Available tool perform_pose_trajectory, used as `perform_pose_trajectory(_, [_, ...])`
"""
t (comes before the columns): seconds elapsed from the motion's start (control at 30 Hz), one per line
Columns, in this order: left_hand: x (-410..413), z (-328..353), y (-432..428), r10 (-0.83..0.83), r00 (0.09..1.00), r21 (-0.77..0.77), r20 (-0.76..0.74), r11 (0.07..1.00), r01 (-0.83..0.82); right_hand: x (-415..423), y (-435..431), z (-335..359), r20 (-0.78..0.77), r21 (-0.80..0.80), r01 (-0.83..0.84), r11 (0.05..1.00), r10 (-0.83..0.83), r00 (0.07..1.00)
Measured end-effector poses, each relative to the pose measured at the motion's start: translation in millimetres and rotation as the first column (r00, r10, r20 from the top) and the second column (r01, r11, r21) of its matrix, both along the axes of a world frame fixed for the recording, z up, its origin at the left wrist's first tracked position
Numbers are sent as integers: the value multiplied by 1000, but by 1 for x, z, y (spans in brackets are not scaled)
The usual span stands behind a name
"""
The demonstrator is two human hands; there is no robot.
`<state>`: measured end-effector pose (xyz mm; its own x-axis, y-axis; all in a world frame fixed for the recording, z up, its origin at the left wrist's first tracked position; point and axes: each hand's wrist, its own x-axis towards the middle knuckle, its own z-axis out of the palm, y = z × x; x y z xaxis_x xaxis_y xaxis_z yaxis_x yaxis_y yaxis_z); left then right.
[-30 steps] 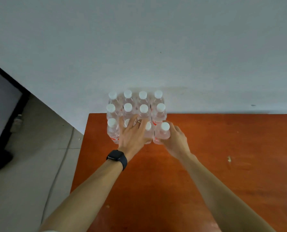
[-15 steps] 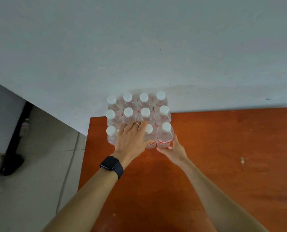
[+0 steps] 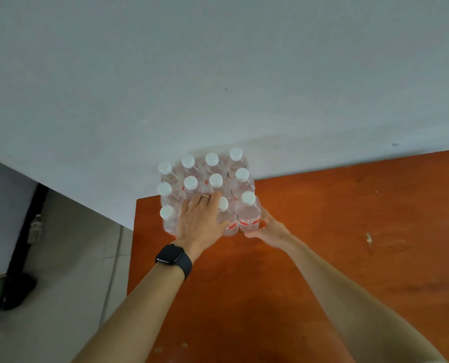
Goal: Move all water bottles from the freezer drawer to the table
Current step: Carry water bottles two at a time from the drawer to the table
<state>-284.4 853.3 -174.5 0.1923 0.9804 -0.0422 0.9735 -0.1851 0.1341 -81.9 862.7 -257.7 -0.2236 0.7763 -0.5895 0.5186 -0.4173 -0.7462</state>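
1. Left hand (image 3: 201, 221) is what I've got nearest on my feed: fingers straight and spread, palm down, lying across the front row of the water bottles (image 3: 215, 180) and hiding one cap.
2. On that hand I see a ring (image 3: 205, 197), and on its wrist a black watch (image 3: 173, 260).
3. Right hand (image 3: 266, 229) is just beside it, hands apart, cupped round the base of the front-right bottle (image 3: 248, 213), thumb in front, fingers wrapping its outer side.
4. Bottles now: twelve white-capped ones, I count, upright and packed touching, in three rows of four.
5. That block stands on the table (image 3: 323, 231) at its far left corner, the back row right at the far edge.
6. Beyond it I've got a plain pale wall (image 3: 218, 74); off the table's left edge, grey floor (image 3: 74, 258).
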Motion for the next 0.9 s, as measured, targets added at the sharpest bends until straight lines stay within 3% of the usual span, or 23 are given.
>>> perform_pose_trajectory(0.2, [36, 17, -13, -117, 992, 201, 42, 974, 106, 46, -45, 37, 68, 167, 82, 983, -94, 993])
perform_pose_trajectory(0.43, [137, 10, -58, -312, 934, 50, 175, 950, 308, 135, -161, 81, 178, 486, 207, 849, -328, 928])
perform_pose_trajectory(0.63, [256, -1, -137, -527, 815, -88, 243, 824, 559, 220, -294, 105, 372, 573, 327, 752, -594, 714])
perform_pose_trajectory(0.9, [440, 7, -325, -814, 525, -78, 250, 523, 849, 315, -535, 111, 337, 616, 605, 505, -863, 376])
